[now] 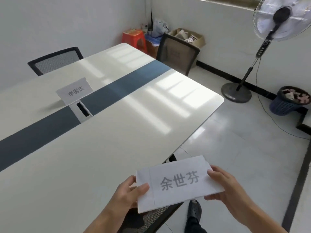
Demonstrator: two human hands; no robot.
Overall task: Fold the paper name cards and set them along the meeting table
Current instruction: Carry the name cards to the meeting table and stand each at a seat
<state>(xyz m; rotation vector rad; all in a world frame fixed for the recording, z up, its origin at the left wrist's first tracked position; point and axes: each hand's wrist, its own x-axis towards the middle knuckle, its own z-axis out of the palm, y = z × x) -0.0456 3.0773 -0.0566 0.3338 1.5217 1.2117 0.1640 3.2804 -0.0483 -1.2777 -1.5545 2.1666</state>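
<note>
I hold a folded white paper name card [180,183] with grey printed characters in both hands, just off the near right corner of the meeting table [117,132]. My left hand [129,194] pinches its left edge, thumb on top. My right hand [222,187] grips its right edge. A second name card [74,91] stands upright on the far side of the table, beside the blue centre strip [117,88] and a cable slot [82,109].
Black mesh chairs stand at the far left [55,60], at the table's far end [178,51], and one below my hands [151,217]. A standing fan [276,19], a blue waste basket [287,101], a red stool [133,37] and a cardboard box [190,37] are on the floor to the right.
</note>
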